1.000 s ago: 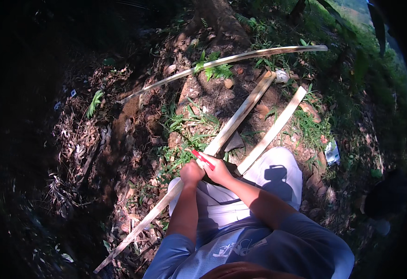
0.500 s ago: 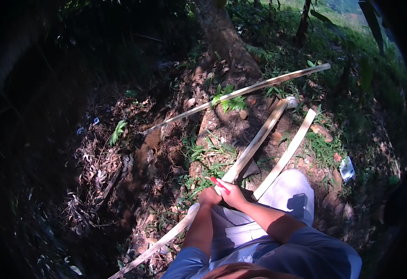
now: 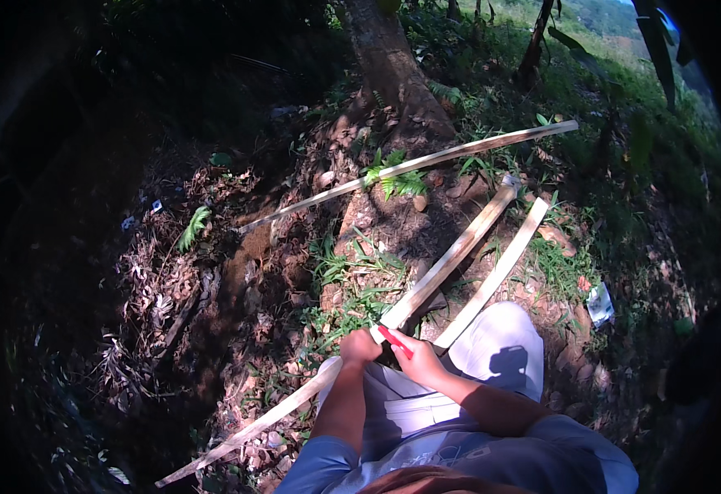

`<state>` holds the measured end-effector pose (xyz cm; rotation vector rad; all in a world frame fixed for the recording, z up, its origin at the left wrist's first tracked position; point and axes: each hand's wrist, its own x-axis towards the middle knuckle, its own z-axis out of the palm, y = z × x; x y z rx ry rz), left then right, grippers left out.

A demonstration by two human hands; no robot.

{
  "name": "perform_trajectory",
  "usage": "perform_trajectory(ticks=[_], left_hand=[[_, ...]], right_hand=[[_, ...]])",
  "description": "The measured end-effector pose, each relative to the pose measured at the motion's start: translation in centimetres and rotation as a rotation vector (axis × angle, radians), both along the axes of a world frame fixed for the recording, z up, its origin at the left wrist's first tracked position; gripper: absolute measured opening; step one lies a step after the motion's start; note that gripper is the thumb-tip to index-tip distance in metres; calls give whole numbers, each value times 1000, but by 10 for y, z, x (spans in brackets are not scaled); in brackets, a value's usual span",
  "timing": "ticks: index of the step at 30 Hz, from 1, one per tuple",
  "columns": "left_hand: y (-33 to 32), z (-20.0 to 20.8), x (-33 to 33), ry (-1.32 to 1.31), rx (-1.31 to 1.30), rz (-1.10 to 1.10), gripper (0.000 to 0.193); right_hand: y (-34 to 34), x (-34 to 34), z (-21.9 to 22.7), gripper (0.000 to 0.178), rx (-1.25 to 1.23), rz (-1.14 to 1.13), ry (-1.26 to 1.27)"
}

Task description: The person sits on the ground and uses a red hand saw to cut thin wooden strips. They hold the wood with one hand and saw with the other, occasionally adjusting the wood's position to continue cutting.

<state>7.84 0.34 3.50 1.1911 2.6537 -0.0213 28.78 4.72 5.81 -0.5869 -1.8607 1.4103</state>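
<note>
A long pale wooden strip [image 3: 451, 259] runs diagonally across my lap, from the ground ahead at right to the lower left. My left hand [image 3: 360, 347] is closed around it near its middle. Just to the right, my right hand [image 3: 418, 364] grips a slim red tool [image 3: 395, 341] lying close against the wood. The tool's working end is too small to make out, so I cannot tell its kind. A second wooden strip [image 3: 500, 270] leans beside my right knee, apart from the held one.
Farther off, a third wooden strip [image 3: 467, 150] slants across the ground over a green fern [image 3: 393, 174], before a tree trunk [image 3: 389, 70]. Dry leaves and a dark hollow lie to the left. A pale crumpled wrapper [image 3: 599, 305] rests in the grass at right.
The scene has shifted slightly left as my view moved. The held strip's lower end now shows. The red tool has shifted a little beside the wood; both hands keep their grip.
</note>
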Motion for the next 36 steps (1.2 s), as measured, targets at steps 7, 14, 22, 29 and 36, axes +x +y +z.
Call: perform_trajectory(ticks=[7, 14, 22, 29, 36], left_hand=[[10, -2, -14, -38, -66, 16, 40], [-6, 0, -13, -159, -21, 58, 35], [-16, 11, 28, -403, 29, 116, 39], [-12, 0, 14, -456, 29, 74, 42], [-10, 25, 38, -353, -17, 131, 40]], right_hand=[[-43, 149, 56, 52, -84, 83, -335], [-36, 169, 92, 39, -91, -46, -339], [-25, 173, 136, 48, -110, 90, -361], [-20, 181, 130, 65, 4, 244, -340], [-35, 159, 119, 52, 16, 57, -370]])
